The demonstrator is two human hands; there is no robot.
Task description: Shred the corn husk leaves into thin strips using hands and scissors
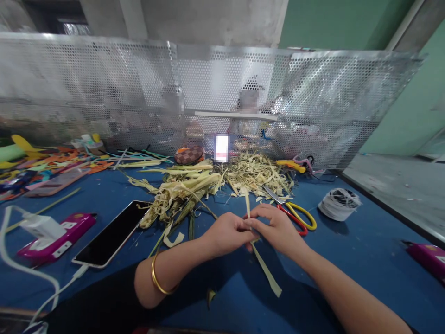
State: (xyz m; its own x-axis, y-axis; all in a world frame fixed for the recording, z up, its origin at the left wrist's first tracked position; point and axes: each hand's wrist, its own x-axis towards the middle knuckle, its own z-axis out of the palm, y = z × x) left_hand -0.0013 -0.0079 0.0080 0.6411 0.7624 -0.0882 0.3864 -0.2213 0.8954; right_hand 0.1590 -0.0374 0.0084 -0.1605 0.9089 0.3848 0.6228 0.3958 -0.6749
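My left hand (231, 233) and my right hand (273, 225) meet over the blue table, fingers pinched together on a pale strip of dried husk (267, 269). One end of the strip sticks up past my fingertips and the other hangs down toward me. Just beyond my left hand lies a bundle of dried husks (187, 190), with leafy ends pointing several ways. Scissors (295, 215) with one red and one yellow handle loop rest right behind my right hand. A heap of husk scraps (260, 174) spreads farther back.
A phone (114, 234) on a cable and a purple power strip (59, 236) lie at left. At right stand a white twine spool (339, 204) and another purple strip (427, 260). Perforated metal panels (139, 93) close off the back. Colourful strips (52, 162) crowd the far left.
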